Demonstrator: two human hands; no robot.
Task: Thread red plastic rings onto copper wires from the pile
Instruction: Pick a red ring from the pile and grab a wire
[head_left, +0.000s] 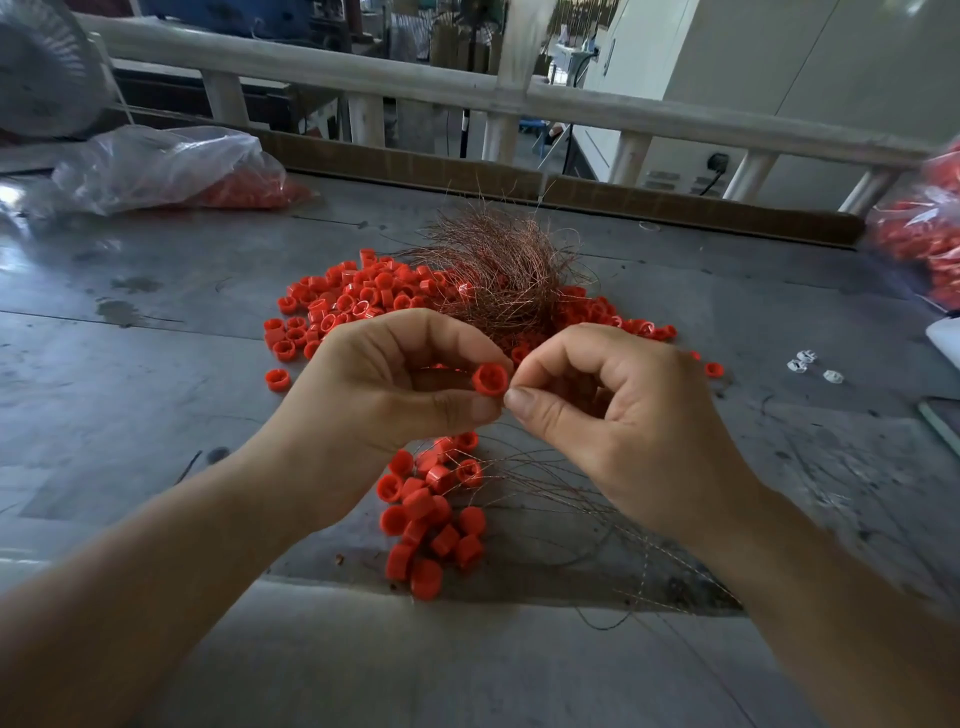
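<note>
The left hand (395, 384) pinches one red ring (489, 378) between thumb and finger, above the grey table (156, 322). The right hand (613, 410) pinches its thumb and finger together right beside the ring; the wire there is too thin to see. Behind them lie the pile of red rings (353, 301) and a copper wire bundle (504, 270).

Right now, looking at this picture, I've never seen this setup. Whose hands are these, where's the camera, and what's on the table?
No machine here: a person's two bare hands, filmed from a camera worn on their head, looking down. The left hand pinches one red ring; the right hand pinches at its rim, probably a fine wire, too thin to see. On the grey table lie loose red rings, a copper wire tangle and, nearer, rings already strung on wires. A bag of more rings sits far left.
</note>
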